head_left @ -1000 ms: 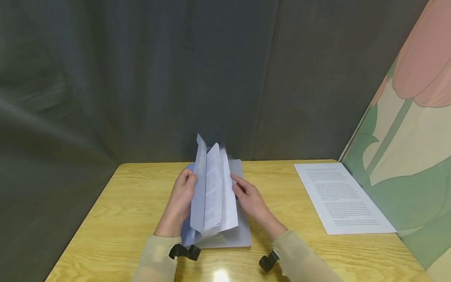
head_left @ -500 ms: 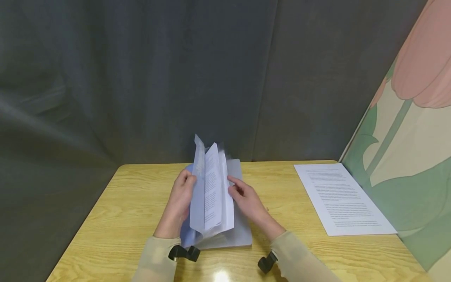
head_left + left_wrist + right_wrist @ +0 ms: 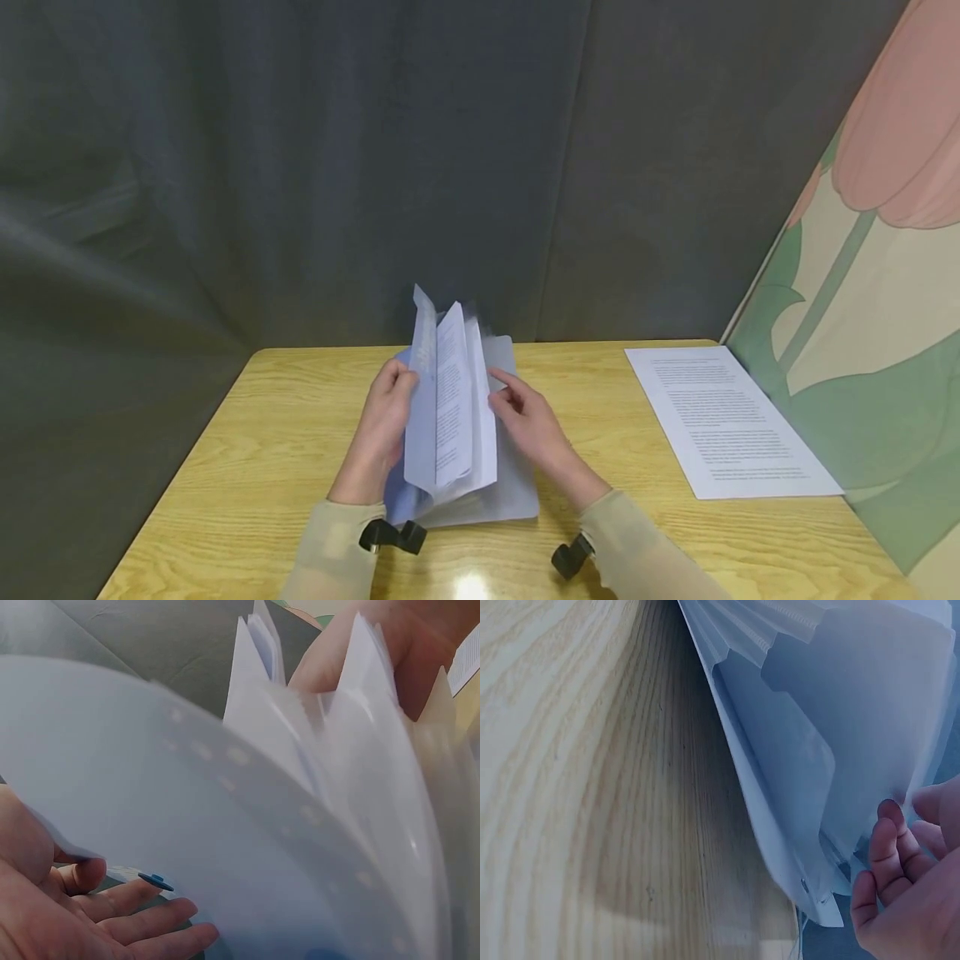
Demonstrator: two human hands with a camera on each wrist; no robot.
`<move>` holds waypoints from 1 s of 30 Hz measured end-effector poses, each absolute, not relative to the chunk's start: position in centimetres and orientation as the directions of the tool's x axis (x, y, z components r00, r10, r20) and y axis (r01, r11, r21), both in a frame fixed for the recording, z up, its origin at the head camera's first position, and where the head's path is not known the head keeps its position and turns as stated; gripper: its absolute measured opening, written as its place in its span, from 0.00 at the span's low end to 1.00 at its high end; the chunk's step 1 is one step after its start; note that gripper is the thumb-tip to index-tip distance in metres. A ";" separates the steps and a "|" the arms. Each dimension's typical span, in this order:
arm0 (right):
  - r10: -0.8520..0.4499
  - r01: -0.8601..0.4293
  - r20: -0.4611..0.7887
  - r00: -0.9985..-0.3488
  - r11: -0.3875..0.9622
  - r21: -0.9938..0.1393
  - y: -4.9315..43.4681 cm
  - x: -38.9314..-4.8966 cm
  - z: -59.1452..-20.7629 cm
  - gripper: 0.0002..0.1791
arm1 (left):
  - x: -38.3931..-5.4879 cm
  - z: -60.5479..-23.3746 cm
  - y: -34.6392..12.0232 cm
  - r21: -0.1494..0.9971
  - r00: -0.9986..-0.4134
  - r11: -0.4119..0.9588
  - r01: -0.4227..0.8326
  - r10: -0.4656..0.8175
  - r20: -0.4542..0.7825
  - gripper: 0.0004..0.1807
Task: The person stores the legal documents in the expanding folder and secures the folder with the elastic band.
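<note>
A translucent bluish expanding file folder (image 3: 517, 496) stands fanned out on the table. My left hand (image 3: 388, 408) grips its raised cover (image 3: 422, 425) by the left edge, and a blue button (image 3: 155, 882) shows by those fingers in the left wrist view. Printed sheets (image 3: 453, 400) stick up within the pockets. On the other side, the thumb and index finger of my right hand (image 3: 531, 423) pinch the edge of a divider (image 3: 885, 690). Pleated gussets (image 3: 780, 619) join the pockets in the right wrist view.
A printed sheet (image 3: 731, 425) lies flat at the right of the wooden table (image 3: 285, 433), along the flower-patterned panel (image 3: 885, 350). A dark curtain (image 3: 390, 167) hangs behind the table's far edge. Both wrists carry black straps.
My right hand first shifted slightly left with the divider edges, which closed up a little, and its index finger has since lifted slightly. My left hand stays nearly still on the cover.
</note>
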State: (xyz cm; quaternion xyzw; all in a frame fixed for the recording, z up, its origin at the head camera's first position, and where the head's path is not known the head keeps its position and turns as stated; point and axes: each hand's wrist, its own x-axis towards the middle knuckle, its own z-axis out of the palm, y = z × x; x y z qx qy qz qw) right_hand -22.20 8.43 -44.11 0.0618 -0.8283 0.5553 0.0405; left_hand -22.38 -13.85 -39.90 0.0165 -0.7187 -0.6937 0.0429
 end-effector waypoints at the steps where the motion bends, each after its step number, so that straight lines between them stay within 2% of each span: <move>1: -0.053 -0.151 0.141 -0.989 0.373 -0.916 8.6 -22.2 -44.1 0.26 | -22.4 -39.9 -13.8 0.999 -0.996 0.036 0.035 -0.083 0.038 0.07; 11: -0.009 -0.179 0.194 -0.981 0.417 -0.891 12.0 -22.0 -43.5 0.28 | -22.5 -39.7 -13.8 0.999 -0.996 0.026 0.024 -0.085 0.026 0.07; 22: -0.004 -0.217 0.251 -0.968 0.520 -0.826 17.0 -21.8 -43.4 0.36 | -22.6 -39.9 -13.9 1.000 -0.997 0.021 -0.002 -0.083 0.000 0.07; 30: 0.010 -0.178 0.238 -0.971 0.635 -0.752 21.3 -21.1 -43.0 0.42 | -22.4 -39.7 -14.0 0.999 -0.996 0.017 0.029 -0.084 0.030 0.07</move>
